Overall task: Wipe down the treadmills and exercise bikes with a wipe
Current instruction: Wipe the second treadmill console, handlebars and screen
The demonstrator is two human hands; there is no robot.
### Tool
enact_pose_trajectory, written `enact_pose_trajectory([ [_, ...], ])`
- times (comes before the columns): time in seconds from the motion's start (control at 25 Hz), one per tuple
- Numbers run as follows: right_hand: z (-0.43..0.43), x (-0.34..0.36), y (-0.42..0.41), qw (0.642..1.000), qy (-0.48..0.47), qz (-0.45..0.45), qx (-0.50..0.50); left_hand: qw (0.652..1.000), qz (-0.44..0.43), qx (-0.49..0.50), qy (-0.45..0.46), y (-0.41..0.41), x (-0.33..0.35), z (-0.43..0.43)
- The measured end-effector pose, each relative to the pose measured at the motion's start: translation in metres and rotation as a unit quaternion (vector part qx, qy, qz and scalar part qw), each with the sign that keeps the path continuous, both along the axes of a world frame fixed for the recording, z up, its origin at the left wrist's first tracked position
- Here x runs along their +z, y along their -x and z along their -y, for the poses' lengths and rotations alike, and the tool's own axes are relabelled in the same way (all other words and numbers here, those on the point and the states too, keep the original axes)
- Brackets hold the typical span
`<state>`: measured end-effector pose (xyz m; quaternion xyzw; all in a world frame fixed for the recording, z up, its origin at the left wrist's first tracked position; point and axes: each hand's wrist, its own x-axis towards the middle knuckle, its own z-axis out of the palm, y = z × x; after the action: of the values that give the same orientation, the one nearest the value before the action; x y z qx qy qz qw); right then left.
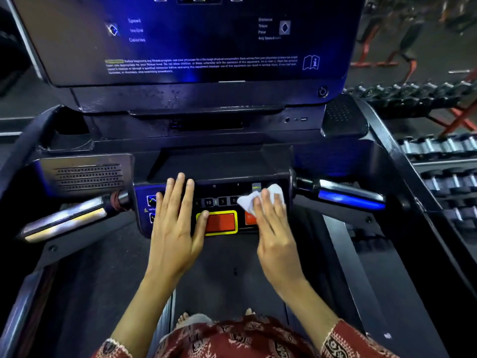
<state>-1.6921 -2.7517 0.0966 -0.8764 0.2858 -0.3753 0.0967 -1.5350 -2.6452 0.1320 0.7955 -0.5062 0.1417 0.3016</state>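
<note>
Dumbbell racks (438,151) neighbour the console (222,188), where spread left hand (175,223) rests and right hand (273,228) presses wipe (249,201), perhaps covering a button (249,218).

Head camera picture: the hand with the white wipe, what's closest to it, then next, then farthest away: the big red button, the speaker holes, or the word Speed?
1. Red button: just left of the right hand, on the same panel.
2. Speaker holes: far to the left, past the left hand.
3. Word Speed: high up on the screen.
</note>
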Motion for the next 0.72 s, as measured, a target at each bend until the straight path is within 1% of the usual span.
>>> enact_pose_trajectory([
  [0.08, 0.005, 0.014, -0.016, 0.997, -0.005, 0.018, 0.08, 1.0, 0.0, 0.006, 0.021, -0.003, 0.005, -0.003],
  [0.16, 0.014, 0.044, -0.047, 0.987, -0.034, 0.047, 0.151, 0.998, -0.017, 0.026, 0.055, -0.016, 0.016, -0.003],
  [0.24, 0.02, 0.08, -0.085, 0.974, -0.072, 0.104, 0.187, 0.993, -0.042, 0.052, 0.1, -0.041, 0.035, 0.001],
  [0.36, 0.03, 0.134, -0.148, 0.952, -0.101, 0.193, 0.213, 0.985, -0.028, 0.073, 0.154, -0.093, 0.076, 0.014],
  [0.52, 0.045, 0.196, -0.248, 0.943, -0.078, 0.225, 0.234, 0.977, 0.038, 0.059, 0.202, -0.18, 0.141, 0.034],
  [0.72, 0.063, 0.28, -0.353, 0.935, -0.039, 0.292, 0.196, 0.964, 0.134, 0.025, 0.229, -0.285, 0.222, 0.061],
])
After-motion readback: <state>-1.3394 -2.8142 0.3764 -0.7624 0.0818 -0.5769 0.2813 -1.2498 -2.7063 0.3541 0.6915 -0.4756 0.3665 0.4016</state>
